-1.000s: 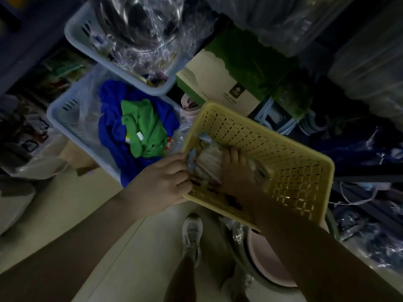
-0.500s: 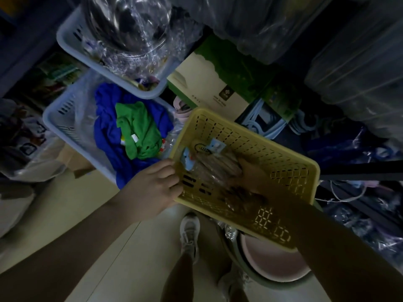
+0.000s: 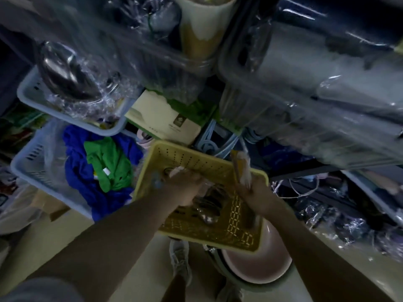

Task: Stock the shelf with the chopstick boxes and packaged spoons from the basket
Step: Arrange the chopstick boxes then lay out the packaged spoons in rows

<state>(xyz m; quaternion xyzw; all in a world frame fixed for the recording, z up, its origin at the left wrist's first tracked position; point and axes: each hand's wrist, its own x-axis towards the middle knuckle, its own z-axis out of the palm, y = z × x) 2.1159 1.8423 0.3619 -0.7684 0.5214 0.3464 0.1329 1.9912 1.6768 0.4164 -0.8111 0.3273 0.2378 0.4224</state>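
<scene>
Your right hand [image 3: 257, 192] is wrapped around a long, thin pack [image 3: 241, 168] and holds it up over the right side of the yellow basket [image 3: 181, 158]. The pack sticks up past the basket's rim. It looks like wrapped chopsticks or spoons, but the picture is too blurry to say which.

Your left hand [image 3: 185, 188] is down inside the basket. Its fingers are curled around some clear crinkly wrap [image 3: 177, 170]. What is in the wrap is hard to see. More shiny packs [image 3: 209, 205] lie on the basket floor, just beside that hand.

The basket sits on top of a pink tub [image 3: 261, 267] by your feet.

You seem to be at the picking-up step, with one pack out and one just grabbed. Nothing in your hands is on the shelf yet.

Next, you will likely need to lift both packs clear of the basket and find a free spot up on the crowded shelf [image 3: 305, 118] above. Hold them tight, because slippery wrap can slide out.
</scene>
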